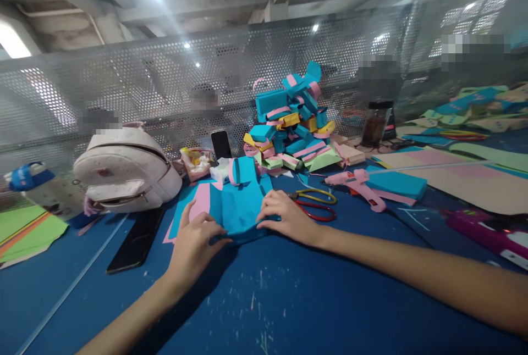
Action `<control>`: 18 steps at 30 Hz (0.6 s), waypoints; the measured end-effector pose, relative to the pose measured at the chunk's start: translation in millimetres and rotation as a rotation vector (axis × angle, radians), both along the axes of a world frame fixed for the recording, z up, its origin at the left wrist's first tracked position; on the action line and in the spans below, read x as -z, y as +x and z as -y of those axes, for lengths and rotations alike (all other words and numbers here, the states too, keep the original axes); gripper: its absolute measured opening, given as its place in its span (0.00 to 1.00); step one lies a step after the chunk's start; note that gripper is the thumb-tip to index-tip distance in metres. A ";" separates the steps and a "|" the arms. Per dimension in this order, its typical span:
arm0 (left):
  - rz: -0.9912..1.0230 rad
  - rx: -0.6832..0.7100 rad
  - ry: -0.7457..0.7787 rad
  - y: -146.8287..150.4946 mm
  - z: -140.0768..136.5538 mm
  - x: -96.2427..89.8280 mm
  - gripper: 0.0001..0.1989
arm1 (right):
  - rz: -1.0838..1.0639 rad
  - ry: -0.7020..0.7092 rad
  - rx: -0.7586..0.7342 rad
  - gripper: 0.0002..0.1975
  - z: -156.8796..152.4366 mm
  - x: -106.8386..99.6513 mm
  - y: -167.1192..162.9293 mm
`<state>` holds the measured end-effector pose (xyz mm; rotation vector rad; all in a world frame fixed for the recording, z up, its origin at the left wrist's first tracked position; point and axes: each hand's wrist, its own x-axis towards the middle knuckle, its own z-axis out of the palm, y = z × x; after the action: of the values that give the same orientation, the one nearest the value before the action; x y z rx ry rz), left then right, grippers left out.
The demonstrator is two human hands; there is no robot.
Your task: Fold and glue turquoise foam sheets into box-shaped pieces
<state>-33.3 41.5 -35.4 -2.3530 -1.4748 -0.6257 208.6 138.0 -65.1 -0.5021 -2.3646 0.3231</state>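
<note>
A bent blue paper piece [241, 209] lies in front of me, its near edge curled up between my two hands. My left hand [202, 234] pinches the left end of that edge between thumb and fingers. At the right end, my right hand [282, 213] grips the paper with bent fingers. Under its left side show a pink sheet [201, 201] and more blue paper. Scissors [315, 204] with one yellow and one red handle rest just right of my right hand. Beyond the paper rises a heap of folded blue, pink, yellow and green paper pieces [295, 124].
A pink glue gun [357, 182] lies at right beside a flat blue paper block [396, 182]. To the left are a white backpack [127, 168], a black phone [136, 242] and a bottle [49, 193]. A perforated metal screen [165, 80] stands behind the table.
</note>
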 end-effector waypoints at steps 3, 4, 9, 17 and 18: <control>-0.010 -0.007 -0.019 3.2 0.9 -3.5 0.03 | 0.064 0.024 -0.002 0.06 0.8 -5.5 1.3; -0.014 -0.010 -0.024 4.0 1.3 -4.7 0.03 | 0.080 0.027 0.001 0.06 1.2 -7.2 1.9; -0.103 -0.028 -0.037 6.6 5.4 -10.3 0.02 | 0.073 -0.007 0.009 0.06 0.7 -13.0 4.1; -0.152 0.015 0.031 19.8 8.1 -3.2 0.05 | -0.045 -0.225 0.018 0.06 8.1 -16.2 -1.1; -0.128 0.032 0.023 22.4 7.5 -0.7 0.05 | -0.058 -0.225 0.009 0.07 10.9 -15.8 -2.2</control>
<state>-10.9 34.0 -34.7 -2.3565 -1.3700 -0.4868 206.4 127.1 -49.3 -0.5993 -2.2815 0.5960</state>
